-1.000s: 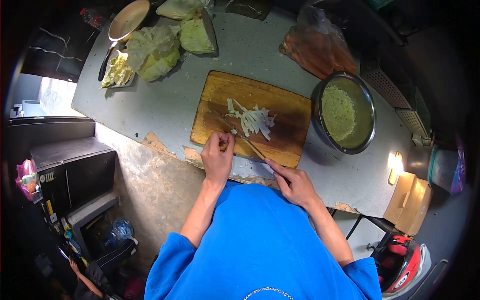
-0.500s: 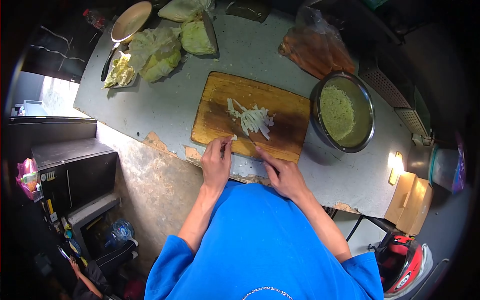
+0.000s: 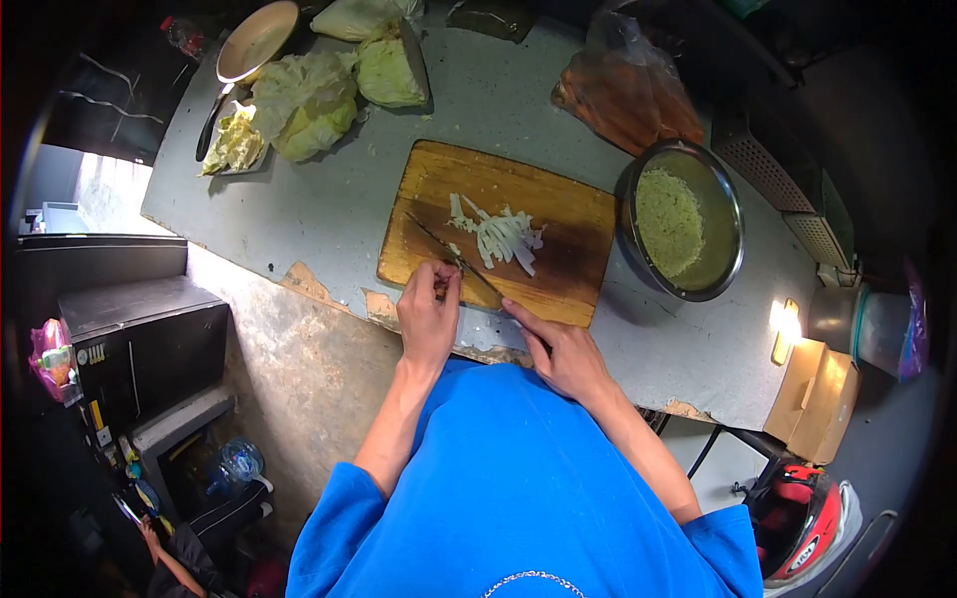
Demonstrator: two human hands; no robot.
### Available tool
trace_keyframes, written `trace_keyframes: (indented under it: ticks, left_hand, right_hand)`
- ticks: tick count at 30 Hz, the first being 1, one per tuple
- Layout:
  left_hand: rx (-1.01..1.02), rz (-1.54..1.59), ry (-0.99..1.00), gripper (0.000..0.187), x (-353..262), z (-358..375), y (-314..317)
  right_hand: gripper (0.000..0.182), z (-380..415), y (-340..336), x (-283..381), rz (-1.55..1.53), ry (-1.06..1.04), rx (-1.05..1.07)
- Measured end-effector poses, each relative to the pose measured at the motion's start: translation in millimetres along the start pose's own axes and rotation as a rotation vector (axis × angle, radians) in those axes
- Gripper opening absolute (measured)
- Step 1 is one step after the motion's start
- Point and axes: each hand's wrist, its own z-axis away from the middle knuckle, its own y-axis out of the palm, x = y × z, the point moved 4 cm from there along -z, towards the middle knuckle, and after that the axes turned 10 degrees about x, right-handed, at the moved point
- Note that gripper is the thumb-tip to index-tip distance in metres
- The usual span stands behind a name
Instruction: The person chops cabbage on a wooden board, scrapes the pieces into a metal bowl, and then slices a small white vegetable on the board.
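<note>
A knife (image 3: 431, 233) slants over the left part of the wooden cutting board (image 3: 568, 199), its tip toward the upper left. My right hand (image 3: 563, 351) is closed round its handle at the board's front edge, the forefinger stretched forward. My left hand (image 3: 429, 307) is closed in a pinch at the board's front left, close beside the blade. At its fingertips shows a small pale piece of cabbage, partly hidden by the fingers. Cut cabbage strips (image 3: 506, 239) lie in a loose pile on the middle of the board, beyond the knife.
A metal bowl (image 3: 736, 214) of finely chopped pale green vegetable stands right of the board. Behind it lies a plastic bag of carrots (image 3: 628, 100). Cabbage leaves (image 3: 309, 105), a cut cabbage (image 3: 392, 68) and a pan (image 3: 257, 42) are at the back left. Another person's arm (image 3: 169, 558) shows lower left.
The knife has swung to the left, so its blade now shows lengthwise beside my left fingers. My left hand has shifted slightly up the board. The strip pile looks the same.
</note>
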Motion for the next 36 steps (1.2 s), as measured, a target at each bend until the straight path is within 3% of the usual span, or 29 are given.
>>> trace_keyframes:
  ticks: [4,6,12,16,19,21,25,27,28,30,33,34,36]
  left_hand:
    - [-0.016,0.004,0.030,0.014,-1.7,5.8,-1.2]
    - [-0.043,-0.040,0.046,0.017,0.6,7.0,-2.7]
    - [-0.077,0.031,-0.009,0.018,0.7,1.7,-1.2]
    - [-0.043,0.007,-0.012,0.021,4.2,1.9,-1.2]
    - [-0.013,-0.052,0.023,0.020,-3.5,0.8,-2.8]
    - [0.025,-0.009,0.018,0.016,-4.0,3.2,-4.7]
    - [0.079,-0.058,0.059,0.014,-2.5,10.1,-15.2]
    - [0.048,-0.148,0.046,0.016,-5.4,12.2,-22.7]
    - [0.048,-0.148,0.046,0.016,-6.5,11.8,-23.6]
    - [0.035,-0.209,0.087,0.020,-10.0,9.4,-24.1]
    - [0.104,-0.303,0.191,0.028,-13.1,7.6,-7.4]
    - [0.101,-0.303,0.194,0.028,-15.4,6.5,-4.4]
    - [0.228,-0.208,0.174,0.041,-17.9,3.3,5.9]
  right_hand:
    - [0.057,-8.5,-1.2,1.9,-0.002,0.080,0.070]
    - [0.055,-2.7,-7.7,0.9,-0.138,0.025,-0.057]
    - [0.048,20.3,-11.3,1.6,-0.124,0.069,0.083]
    - [0.048,14.5,-4.4,0.7,-0.109,0.167,0.150]
    - [0.053,2.3,-4.4,4.6,-0.065,0.035,0.027]
    - [0.053,-4.3,-2.4,5.3,-0.100,0.167,0.139]
    - [0.050,-9.6,2.6,-3.6,-0.161,0.178,0.160]
    - [0.048,-12.6,1.0,-4.9,-0.318,-0.094,-0.010]
    - [0.048,-8.3,-6.1,-3.1,-0.319,-0.093,-0.009]
    - [0.048,5.1,-15.0,-8.9,-0.651,0.313,0.252]
    - [0.049,19.9,-28.6,-15.6,-0.705,0.372,0.172]
    - [0.049,19.2,-34.5,-16.0,-0.549,0.205,0.031]
    - [0.049,26.1,-49.0,-10.2,-0.398,0.279,-0.023]
